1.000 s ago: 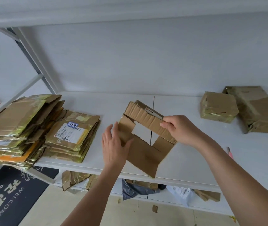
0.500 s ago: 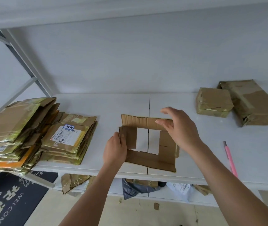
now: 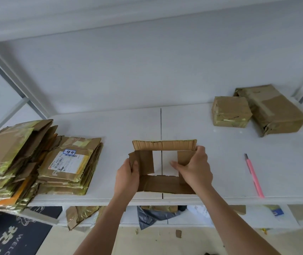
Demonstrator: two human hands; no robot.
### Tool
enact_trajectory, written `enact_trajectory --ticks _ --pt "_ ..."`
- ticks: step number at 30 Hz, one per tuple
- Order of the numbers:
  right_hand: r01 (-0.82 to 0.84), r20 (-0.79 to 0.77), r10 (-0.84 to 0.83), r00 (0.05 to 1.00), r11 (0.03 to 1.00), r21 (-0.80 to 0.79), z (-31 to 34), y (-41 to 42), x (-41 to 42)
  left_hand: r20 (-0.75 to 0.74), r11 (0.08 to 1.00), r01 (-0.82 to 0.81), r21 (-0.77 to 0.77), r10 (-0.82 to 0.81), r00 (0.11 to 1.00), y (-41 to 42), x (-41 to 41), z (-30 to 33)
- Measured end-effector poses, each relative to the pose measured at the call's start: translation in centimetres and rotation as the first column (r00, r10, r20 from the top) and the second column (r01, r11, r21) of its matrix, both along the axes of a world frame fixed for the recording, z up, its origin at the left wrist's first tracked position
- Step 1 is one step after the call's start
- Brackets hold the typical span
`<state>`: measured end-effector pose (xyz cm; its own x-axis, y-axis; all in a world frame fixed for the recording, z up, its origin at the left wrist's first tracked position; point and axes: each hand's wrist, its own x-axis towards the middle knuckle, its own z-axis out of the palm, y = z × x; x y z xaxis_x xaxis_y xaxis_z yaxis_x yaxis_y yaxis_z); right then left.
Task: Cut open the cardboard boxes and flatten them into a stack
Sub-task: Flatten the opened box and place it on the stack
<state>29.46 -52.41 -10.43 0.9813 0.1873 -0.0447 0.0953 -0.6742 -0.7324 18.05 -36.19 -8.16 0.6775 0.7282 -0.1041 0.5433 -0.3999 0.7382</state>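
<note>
Cardboard stacks (image 3: pixel 36 162) left, pink cutter (image 3: pixel 254 176) right, taped boxes (image 3: pixel 257 109) behind

opened box (image 3: pixel 163 166) mid-shelf (image 3: pixel 211 137), front | flat stacks (image 3: pixel 36 162) left | two sealed boxes (image 3: pixel 257 109) right-rear | cutter (image 3: pixel 253 174), probably, right-front
</note>
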Motion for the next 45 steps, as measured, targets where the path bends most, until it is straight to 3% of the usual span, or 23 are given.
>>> enact_trajectory --ticks 3,5,7,9,11,13,15,17,19,21,23,25,27,31,34,36,39,42,45 --pt "-0.005 0.038 0.007 0.999 0.998 -0.057 -0.2 0.1 0.7 0.073 0.978 -0.012 -0.210 0.028 0.997 0.1 0.1 0.3" --pt "-0.114 0.005 0.114 0.993 0.990 0.077 0.3 -0.5 1.4 0.105 0.897 -0.032 -0.440 0.087 0.991 1.0 0.2 0.4" --pt "-0.305 -0.067 0.322 0.944 0.933 0.191 1.2 -1.8 2.1 0.154 0.691 -0.034 -0.722 0.208 0.966 2.3 -0.1 0.7" --pt "-0.488 -0.151 0.519 0.841 0.850 0.199 1.7 -3.2 2.7 0.174 0.468 0.016 -0.883 0.297 0.939 3.6 -0.9 0.7" --pt "-0.614 -0.206 0.622 0.756 0.782 0.109 1.1 -4.3 3.3 0.151 0.332 0.034 -0.943 0.330 0.932 4.4 -2.0 0.3" --pt "-0.686 -0.268 0.660 0.702 0.728 -0.002 -0.2 -4.8 3.4 0.105 0.273 0.004 -0.962 0.357 0.928 5.1 -2.9 -1.0" --pt "-0.754 -0.331 0.685 0.649 0.637 -0.159 -2.0 -4.7 2.8 0.018 0.284 -0.092 -0.955 0.363 0.932 5.5 -3.5 -2.9" --pt "-0.788 -0.415 0.671 0.615 0.548 -0.282 -3.5 -4.4 2.2 -0.106 0.358 -0.214 -0.909 0.297 0.949 5.3 -3.5 -4.4" --pt "-0.764 -0.455 0.627 0.633 0.599 -0.239 -3.9 -3.8 2.0 -0.193 0.476 -0.306 -0.825 0.272 0.943 4.8 -3.0 -5.6" --pt "-0.673 -0.355 0.588 0.727 0.712 -0.201 -4.2 -3.1 1.9 -0.240 0.606 -0.356 -0.712 0.266 0.934 4.5 -2.2 -6.7" --pt "-0.567 -0.215 0.525 0.824 0.766 -0.302 -5.3 -2.4 1.7 -0.282 0.712 -0.366 -0.599 0.240 0.929 4.4 -1.4 -7.3" --pt "-0.511 -0.162 0.500 0.851 0.712 -0.481 -6.7 -2.0 0.6 -0.301 0.742 -0.374 -0.556 0.239 0.923 4.3 -1.0 -7.1" --pt "-0.467 -0.102 0.512 0.853 0.661 -0.588 -8.0 -1.8 -0.4 -0.308 0.733 -0.388 -0.560 0.251 0.918 4.4 -0.8 -6.8" --pt "-0.462 -0.096 0.528 0.844 0.624 -0.630 -8.6 -1.5 -0.1 -0.325 0.671 -0.414 -0.616 0.263 0.909 5.0 -0.3 -6.9" --pt "-0.497 -0.148 0.544 0.826 0.580 -0.646 -8.5 -1.6 0.8 -0.295 0.707 -0.371 -0.602 0.235 0.926 5.2 0.4 -6.6" --pt "-0.516 -0.189 0.516 0.836 0.620 -0.591 -7.9 -1.7 1.1 -0.174 0.724 -0.296 -0.623 0.241 0.955 5.0 0.4 -5.9" --pt "-0.364 -0.105 0.360 0.927 0.797 -0.482 -6.0 0.0 0.9 0.004 0.715 -0.240 -0.656 0.321 0.947 5.4 -0.7 -3.8" --pt "-0.274 0.092 0.309 0.947 0.923 -0.271 -2.9 5.3 0.1 0.139 0.573 -0.254 -0.779 0.553 0.822 7.1 -2.5 -1.7" --pt "-0.446 0.162 0.443 0.882 0.895 -0.020 0.1 12.1 -1.3 0.188 0.422 -0.207 -0.882 0.721 0.667 9.2 -5.1 0.0"
